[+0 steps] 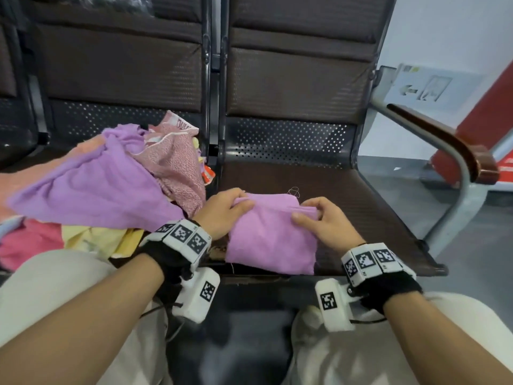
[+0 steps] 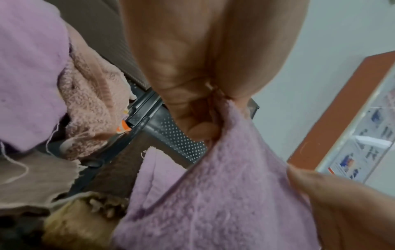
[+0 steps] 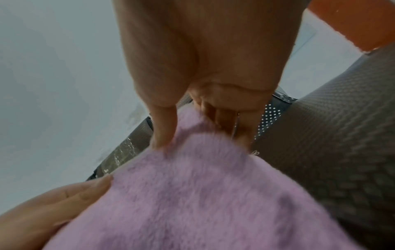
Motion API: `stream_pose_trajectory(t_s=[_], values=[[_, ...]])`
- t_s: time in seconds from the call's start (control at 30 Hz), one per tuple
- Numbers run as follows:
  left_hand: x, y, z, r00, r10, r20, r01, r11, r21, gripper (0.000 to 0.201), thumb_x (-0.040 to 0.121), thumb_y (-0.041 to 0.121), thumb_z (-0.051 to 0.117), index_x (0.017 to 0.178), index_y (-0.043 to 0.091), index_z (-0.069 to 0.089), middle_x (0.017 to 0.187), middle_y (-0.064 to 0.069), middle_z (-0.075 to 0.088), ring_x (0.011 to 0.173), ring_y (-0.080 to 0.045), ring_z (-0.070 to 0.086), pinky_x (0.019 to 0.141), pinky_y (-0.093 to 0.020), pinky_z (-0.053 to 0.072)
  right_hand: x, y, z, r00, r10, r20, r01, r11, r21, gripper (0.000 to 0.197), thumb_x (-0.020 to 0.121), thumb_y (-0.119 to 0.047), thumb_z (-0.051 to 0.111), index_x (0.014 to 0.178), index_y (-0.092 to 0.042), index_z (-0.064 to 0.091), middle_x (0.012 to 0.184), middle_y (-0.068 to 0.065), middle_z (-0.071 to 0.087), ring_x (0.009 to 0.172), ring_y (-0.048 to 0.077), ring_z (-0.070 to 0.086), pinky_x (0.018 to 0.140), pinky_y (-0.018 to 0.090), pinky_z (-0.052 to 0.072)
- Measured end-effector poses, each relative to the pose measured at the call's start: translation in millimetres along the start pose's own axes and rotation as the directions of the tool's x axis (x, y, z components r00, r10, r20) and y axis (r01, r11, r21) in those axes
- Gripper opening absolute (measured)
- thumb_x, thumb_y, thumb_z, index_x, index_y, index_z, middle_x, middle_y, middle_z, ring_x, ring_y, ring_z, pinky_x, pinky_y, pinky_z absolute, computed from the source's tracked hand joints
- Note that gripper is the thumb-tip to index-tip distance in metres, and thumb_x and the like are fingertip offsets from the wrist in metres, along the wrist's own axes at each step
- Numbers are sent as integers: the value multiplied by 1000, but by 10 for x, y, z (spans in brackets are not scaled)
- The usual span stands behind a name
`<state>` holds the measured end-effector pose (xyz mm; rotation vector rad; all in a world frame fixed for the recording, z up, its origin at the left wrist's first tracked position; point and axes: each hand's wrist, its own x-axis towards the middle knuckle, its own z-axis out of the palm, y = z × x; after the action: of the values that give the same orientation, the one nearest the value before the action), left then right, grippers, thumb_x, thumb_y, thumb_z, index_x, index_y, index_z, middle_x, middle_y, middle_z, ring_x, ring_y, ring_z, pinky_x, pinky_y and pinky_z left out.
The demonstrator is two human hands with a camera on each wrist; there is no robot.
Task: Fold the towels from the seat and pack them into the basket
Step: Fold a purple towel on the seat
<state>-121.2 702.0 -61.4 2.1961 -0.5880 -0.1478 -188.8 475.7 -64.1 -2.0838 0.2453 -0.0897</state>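
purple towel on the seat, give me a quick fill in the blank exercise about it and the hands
1. Both hands grip the far edge of the ____ towel.
2. The left hand holds the towel's ____ corner, and the right hand holds the opposite one.
3. The pile of unfolded towels lies to the ____ of the held towel.

Missing words: purple; left; left

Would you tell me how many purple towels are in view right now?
2. One small purple towel lies on the right seat, pinched by both hands; a larger one drapes over the pile on the left seat. Others may be buried underneath.
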Motion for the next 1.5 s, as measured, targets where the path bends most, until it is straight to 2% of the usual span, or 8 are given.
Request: stream_pose_trajectory(t_s=[0.1,0.33,0.5,0.6,0.8,1.03,1.2,1.5], values=[[268,-85,-49,998,-35,-48,33,998,-44,18,92,25,56,94,9,63,91,1,63,91,-17,58,84,-33,44,155,69,-10,969,120,215,-137,988,65,46,79,5,70,116,-10,48,97,3,60,80,16,62,57,31,56],[976,-320,-8,992,-116,-46,114,992,-46,21,86,6,48,96,19,61,102,0,63,93,-14,57,74,-22,43,890,143,-47,992,110,65,-111,994,19,29,85,-2,65,109,-11,51,83,3,62,61,14,61,42,22,47],[1113,-529,129,973,-227,31,225,972,60,35,87,7,53,121,15,56,120,-5,61,105,-22,59,88,-28,45,1053,291,34,996,89,7,-80,920,-383,43,79,-11,71,116,-15,49,92,-1,57,87,16,55,76,28,44],[1047,-571,181,971,-201,131,164,954,249,51,83,10,61,132,12,48,129,-9,52,117,-23,53,98,-28,41,922,270,48,988,-41,150,109,870,-480,34,74,-16,76,100,-20,55,93,-3,55,76,9,50,74,21,36],[678,-284,218,975,34,220,-91,962,256,22,83,21,67,103,15,63,102,1,45,94,-16,53,93,-29,42,564,227,61,783,99,614,391,689,-610,61,70,-34,79,123,-23,53,118,0,47,110,15,44,97,30,40],[408,-203,294,852,-43,522,-244,849,468,76,75,63,62,134,18,46,126,3,43,118,-14,41,105,-33,35,502,180,77,900,-169,402,402,681,-613,34,84,-7,49,114,-15,61,105,11,66,101,30,59,86,32,45],[343,-215,229,929,39,367,-253,792,556,7,87,25,56,89,19,53,93,0,56,99,-26,57,77,-30,42,437,255,-22,917,-126,378,340,743,-577,22,86,-10,52,106,-12,60,93,6,62,94,27,58,74,23,34],[320,-90,49,923,27,383,-140,952,271,17,92,14,52,107,11,59,100,-1,62,92,-17,57,82,-30,44,375,200,-150,907,-62,417,320,747,-583,26,77,-21,69,97,-26,53,90,-4,61,84,18,56,71,24,36]])
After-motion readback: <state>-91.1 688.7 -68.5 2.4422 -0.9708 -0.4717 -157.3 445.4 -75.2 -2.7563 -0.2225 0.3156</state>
